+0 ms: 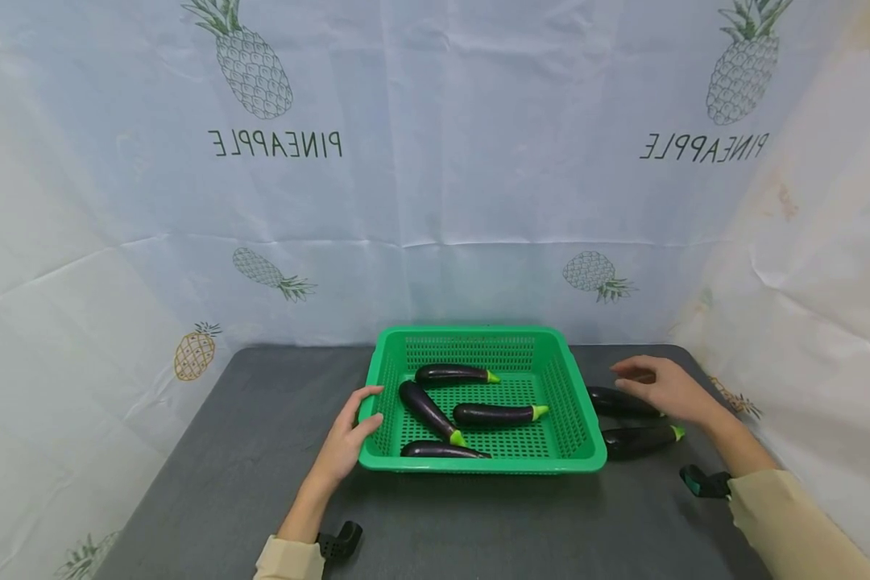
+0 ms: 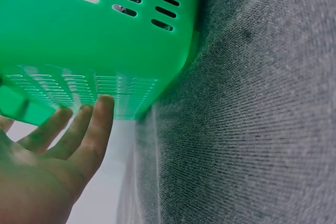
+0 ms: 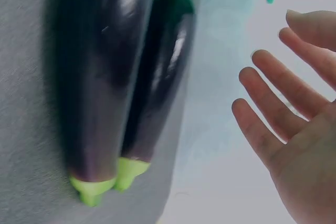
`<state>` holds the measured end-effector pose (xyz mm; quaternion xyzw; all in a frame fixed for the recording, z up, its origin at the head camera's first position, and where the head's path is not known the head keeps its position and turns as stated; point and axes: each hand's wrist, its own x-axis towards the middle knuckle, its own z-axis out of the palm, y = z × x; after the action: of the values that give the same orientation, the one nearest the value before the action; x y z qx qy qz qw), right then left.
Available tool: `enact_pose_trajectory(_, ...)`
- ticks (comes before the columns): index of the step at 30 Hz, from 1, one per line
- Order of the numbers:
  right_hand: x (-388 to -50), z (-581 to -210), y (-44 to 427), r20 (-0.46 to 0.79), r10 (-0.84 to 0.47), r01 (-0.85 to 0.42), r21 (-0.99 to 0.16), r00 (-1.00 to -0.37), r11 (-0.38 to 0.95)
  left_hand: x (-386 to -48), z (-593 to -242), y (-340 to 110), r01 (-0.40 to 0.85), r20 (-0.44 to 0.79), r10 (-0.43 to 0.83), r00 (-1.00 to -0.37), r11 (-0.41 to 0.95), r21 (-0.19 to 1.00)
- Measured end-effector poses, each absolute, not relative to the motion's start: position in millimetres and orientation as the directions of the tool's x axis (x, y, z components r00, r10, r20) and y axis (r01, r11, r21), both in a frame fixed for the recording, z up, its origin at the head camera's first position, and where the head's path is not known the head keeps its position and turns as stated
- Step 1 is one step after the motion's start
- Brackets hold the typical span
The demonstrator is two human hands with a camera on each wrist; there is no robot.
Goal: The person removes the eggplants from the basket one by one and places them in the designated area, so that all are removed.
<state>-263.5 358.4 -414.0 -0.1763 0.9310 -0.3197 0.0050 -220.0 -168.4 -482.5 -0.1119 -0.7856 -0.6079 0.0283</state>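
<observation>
A green plastic basket (image 1: 478, 465) holds several dark purple eggplants with green stems, among them one eggplant (image 1: 493, 415) near its middle. My left hand (image 1: 344, 439) is at the basket's left rim. In the left wrist view its fingers (image 2: 100, 129) are nearly straight against the perforated side wall. To the right of the basket two more eggplants lie side by side on the table, a nearer eggplant (image 1: 641, 441) and a farther eggplant (image 1: 619, 403). Over the farther one hovers my right hand (image 1: 670, 391), fingers spread and holding nothing; in the right wrist view the hand (image 3: 299, 108) is apart from both.
A dark grey cloth-like surface covers the table (image 1: 261, 451). White sheeting (image 1: 471, 185) printed with pineapples hangs behind and along both sides. Each wrist wears a black strap device, such as the left wrist device (image 1: 341, 541).
</observation>
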Motion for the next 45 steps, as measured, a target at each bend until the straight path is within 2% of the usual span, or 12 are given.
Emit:
enact_pose_trajectory(22, -238.9, -363.3, 296.3, 0.220, -0.321, -0.388, -0.585, -0.921, 0.712, -220.8, -482.6, -169.1, 0.198, 0.167, 0.144, -0.975, 0.239, 0.951)
enact_pose_trajectory(45, -232.6, -372.9, 237.7, 0.327, -0.372, -0.495, -0.593, -0.869, 0.636, -220.6, -483.8, -168.7, 0.204, 0.171, 0.151, -0.974, 0.245, 0.948)
